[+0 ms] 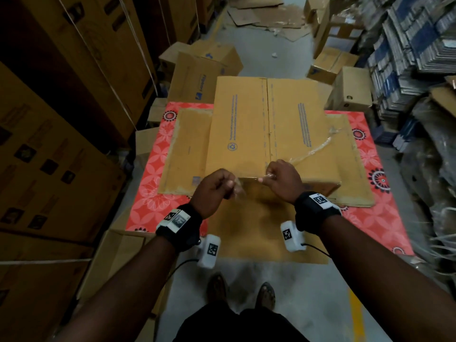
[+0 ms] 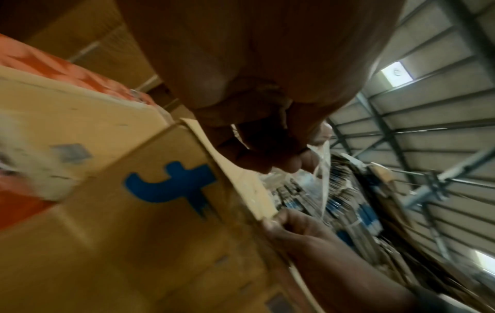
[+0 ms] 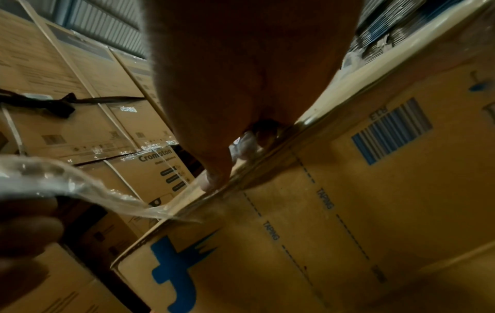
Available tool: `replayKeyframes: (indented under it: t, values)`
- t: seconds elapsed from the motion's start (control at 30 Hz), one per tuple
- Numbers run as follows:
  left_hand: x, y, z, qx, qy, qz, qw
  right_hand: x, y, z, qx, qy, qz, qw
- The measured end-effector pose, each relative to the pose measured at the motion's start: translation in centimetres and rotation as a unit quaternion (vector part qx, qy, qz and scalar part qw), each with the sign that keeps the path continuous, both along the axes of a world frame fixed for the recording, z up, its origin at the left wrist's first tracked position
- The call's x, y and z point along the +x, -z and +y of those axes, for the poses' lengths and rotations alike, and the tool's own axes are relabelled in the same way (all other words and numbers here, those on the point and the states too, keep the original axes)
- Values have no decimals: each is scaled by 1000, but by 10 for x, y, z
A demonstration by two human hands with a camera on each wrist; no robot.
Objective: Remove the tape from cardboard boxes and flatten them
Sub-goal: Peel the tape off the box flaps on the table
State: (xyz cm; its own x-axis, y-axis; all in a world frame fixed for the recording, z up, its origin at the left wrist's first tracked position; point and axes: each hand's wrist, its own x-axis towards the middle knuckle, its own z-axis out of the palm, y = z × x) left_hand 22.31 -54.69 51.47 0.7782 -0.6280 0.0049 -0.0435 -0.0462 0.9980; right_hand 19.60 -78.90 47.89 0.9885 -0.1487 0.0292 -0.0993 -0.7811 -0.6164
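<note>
A closed cardboard box (image 1: 246, 124) with blue print lies on flattened cardboard (image 1: 187, 144) on a red patterned table (image 1: 153, 169). My left hand (image 1: 230, 186) is at the box's near edge and pinches a strip of clear tape (image 3: 80, 190) that peels off the box corner. My right hand (image 1: 267, 177) is on the same edge by the centre seam. It grips crumpled clear tape, and a loose tape tail (image 1: 318, 148) trails from it to the right over the box top. In the left wrist view my left fingertips (image 2: 292, 163) hold tape (image 2: 322, 161) above the box (image 2: 150, 222).
Tall stacked cartons (image 1: 61, 119) wall the left side. More boxes (image 1: 199, 75) stand beyond the table, and flattened cardboard (image 1: 266, 16) lies on the floor far back. Bundled stacks (image 1: 414, 45) fill the right. A cardboard sheet (image 1: 259, 233) hangs over the table's near edge, above my feet.
</note>
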Motion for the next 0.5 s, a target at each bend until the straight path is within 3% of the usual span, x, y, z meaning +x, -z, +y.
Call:
replayKeyframes:
  t: [0.1, 0.27, 0.37, 0.43, 0.5]
  values:
    - [-2, -17, -30, -2, 18, -32, 999, -4, -3, -6, 31, -38, -5, 999]
    - [18, -4, -57, 209, -91, -112, 967, -7, -1, -11, 89, -42, -10, 995]
    - [29, 12, -54, 261, -138, -165, 941, -9, 0, -11, 119, -34, 6, 992]
    - [33, 18, -49, 274, -157, -211, 925, -11, -4, -15, 190, -8, 20, 982]
    - [37, 20, -44, 288, -142, -198, 926, -11, -12, -22, 313, 20, 7, 949]
